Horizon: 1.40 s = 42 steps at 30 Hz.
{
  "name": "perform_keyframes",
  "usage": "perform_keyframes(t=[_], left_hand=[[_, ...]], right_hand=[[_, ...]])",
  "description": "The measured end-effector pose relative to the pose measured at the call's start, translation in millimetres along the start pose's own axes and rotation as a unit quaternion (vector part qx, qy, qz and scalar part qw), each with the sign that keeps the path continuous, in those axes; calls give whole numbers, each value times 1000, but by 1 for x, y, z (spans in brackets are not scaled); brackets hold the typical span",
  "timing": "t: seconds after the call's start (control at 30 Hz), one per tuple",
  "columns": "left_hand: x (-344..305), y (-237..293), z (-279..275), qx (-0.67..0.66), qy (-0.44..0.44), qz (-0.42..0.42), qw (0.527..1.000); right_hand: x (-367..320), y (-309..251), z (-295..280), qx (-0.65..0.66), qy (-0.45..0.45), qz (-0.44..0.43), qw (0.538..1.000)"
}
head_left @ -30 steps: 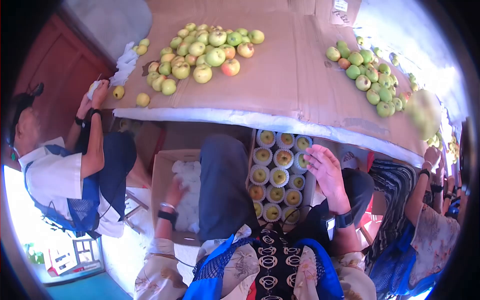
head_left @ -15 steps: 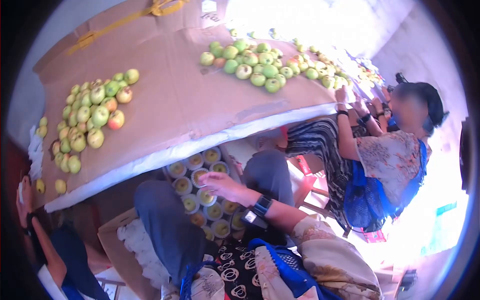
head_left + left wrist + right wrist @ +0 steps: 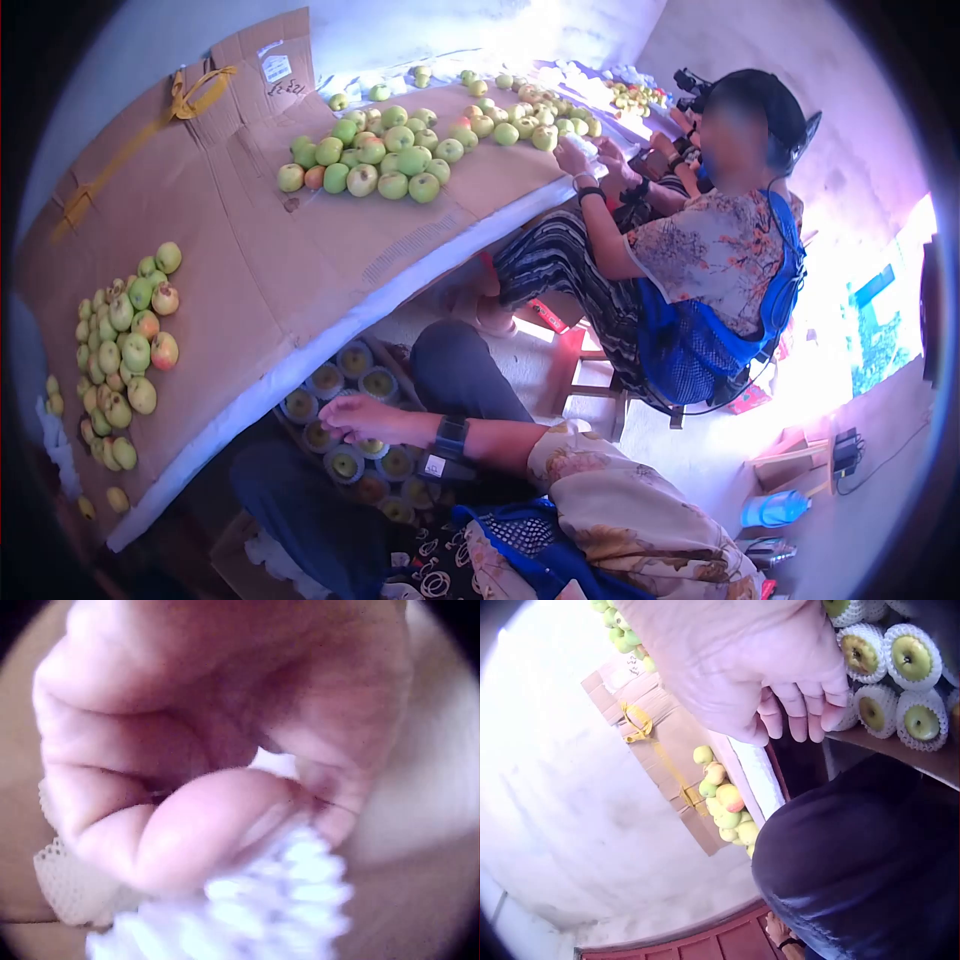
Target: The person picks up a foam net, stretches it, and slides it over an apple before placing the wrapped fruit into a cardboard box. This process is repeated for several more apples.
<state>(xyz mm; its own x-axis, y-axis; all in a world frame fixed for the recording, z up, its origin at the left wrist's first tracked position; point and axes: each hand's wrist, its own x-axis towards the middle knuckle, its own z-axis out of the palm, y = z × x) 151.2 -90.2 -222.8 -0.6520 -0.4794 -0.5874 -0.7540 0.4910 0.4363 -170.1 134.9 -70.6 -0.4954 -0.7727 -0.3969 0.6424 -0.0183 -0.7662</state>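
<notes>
In the left wrist view my left hand (image 3: 187, 727) has its fingers curled and pinches a white foam net sleeve (image 3: 277, 907) between thumb and fingers. Another foam net (image 3: 71, 889) lies behind it. The left hand is out of the head view. My right hand (image 3: 365, 418) hangs over a box of apples in white foam nets, its fingers loosely bent and holding nothing. The right wrist view shows that hand (image 3: 757, 667) palm and fingers beside the netted apples (image 3: 913, 658), which stand in rows against the box wall (image 3: 907, 754).
A cardboard-covered table (image 3: 250, 280) carries loose apples in a left pile (image 3: 120, 350) and a farther pile (image 3: 380, 155). My knees flank the apple box. White nets (image 3: 275, 560) fill a carton at lower left. Another person (image 3: 710, 250) sits at the table on the right.
The head view has swung to the right. My right hand has lowered from a raised pose to over the apple box. My left hand, earlier at the carton of nets, has left the head view.
</notes>
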Motion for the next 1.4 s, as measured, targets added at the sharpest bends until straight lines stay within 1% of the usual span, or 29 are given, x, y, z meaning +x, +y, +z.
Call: perform_keyframes(t=[0.07, 0.1, 0.13, 0.17, 0.2, 0.23, 0.27, 0.3, 0.33, 0.37, 0.4, 0.43, 0.5, 0.53, 0.6, 0.67, 0.7, 0.77, 0.83, 0.87, 0.9, 0.97, 1.0, 1.1, 1.13, 1.23, 1.27, 1.37, 1.4], left_hand=[[-44, 33, -68, -78, 83, 77, 991], [-68, 56, -101, -129, 148, 126, 972], [-89, 81, -128, -186, 217, 179, 941], [-110, 116, -151, -261, 293, 223, 893], [-125, 166, -163, -387, 335, 218, 831], [-132, 200, -167, -438, 347, 245, 792], [-121, 213, -167, -418, 344, 271, 796], [-124, 254, -158, -440, 262, 307, 802], [-113, 273, -146, -433, 198, 271, 836], [-102, 290, -133, -420, 149, 270, 853], [-89, 299, -118, -428, 117, 294, 847], [-78, 307, -107, -451, 83, 297, 838], [-67, 318, -98, -491, 57, 254, 831], [-68, 321, -93, -507, 63, 257, 821], [-67, 325, -93, -535, 79, 265, 799], [-66, 323, -97, -540, 88, 252, 798], [-64, 320, -96, -545, 91, 244, 797], [-53, 305, -93, -495, 77, 263, 825], [-41, 291, -90, -431, 66, 272, 858], [-27, 277, -86, -454, 13, 269, 850], [-34, 288, -87, -509, 18, 263, 819], [-56, 319, -88, -615, 23, 241, 751], [-51, 312, -93, -598, -20, 261, 758], [-45, 305, -90, -602, -63, 212, 767], [-45, 306, -89, -627, -83, 217, 744], [-47, 311, -89, -650, -37, 246, 718], [-36, 303, -87, -663, -62, 242, 706], [-27, 297, -77, -528, -13, 303, 793], [-31, 300, -77, -532, -8, 254, 808]], right_hand=[[-2, -10, 7, 32, -23, -17, 999], [-2, -15, 16, 18, -42, -49, 998], [-6, -23, 20, 3, -58, -82, 995], [-15, -27, 21, -6, -73, -113, 991], [-17, -29, 23, -9, -96, -120, 988], [-18, -28, 28, -11, -123, -128, 984], [-19, -29, 32, -15, -148, -140, 979], [-23, -33, 32, -22, -168, -153, 974], [-31, -40, 36, -28, -194, -151, 969], [-34, -41, 38, -60, -196, -161, 966], [-32, -35, 36, -54, -178, -184, 965], [-27, -28, 34, -45, -162, -207, 964], [-21, -28, 28, -18, -92, -280, 955], [-23, -28, 24, -6, -54, -311, 949], [-31, -40, 16, -37, -30, -287, 957], [-33, -43, 16, -80, -35, -271, 959], [-31, -39, 20, -109, -27, -300, 947], [-31, -29, 27, -162, -6, -355, 921], [-28, -25, 34, -200, -10, -319, 926], [-26, -27, 34, -223, -12, -304, 926], [-25, -29, 33, -248, -11, -287, 925], [-21, -31, 34, -188, 48, -361, 912], [-19, -35, 34, -105, 54, -333, 936], [-9, -35, 30, -89, 7, -349, 933], [-11, -32, 32, -30, -29, -326, 944], [-19, -31, 31, -58, -56, -290, 954], [-14, -24, 27, -68, -64, -278, 956], [-24, -32, 27, -196, -11, -292, 936], [-21, -30, 26, -176, 18, -327, 928]])
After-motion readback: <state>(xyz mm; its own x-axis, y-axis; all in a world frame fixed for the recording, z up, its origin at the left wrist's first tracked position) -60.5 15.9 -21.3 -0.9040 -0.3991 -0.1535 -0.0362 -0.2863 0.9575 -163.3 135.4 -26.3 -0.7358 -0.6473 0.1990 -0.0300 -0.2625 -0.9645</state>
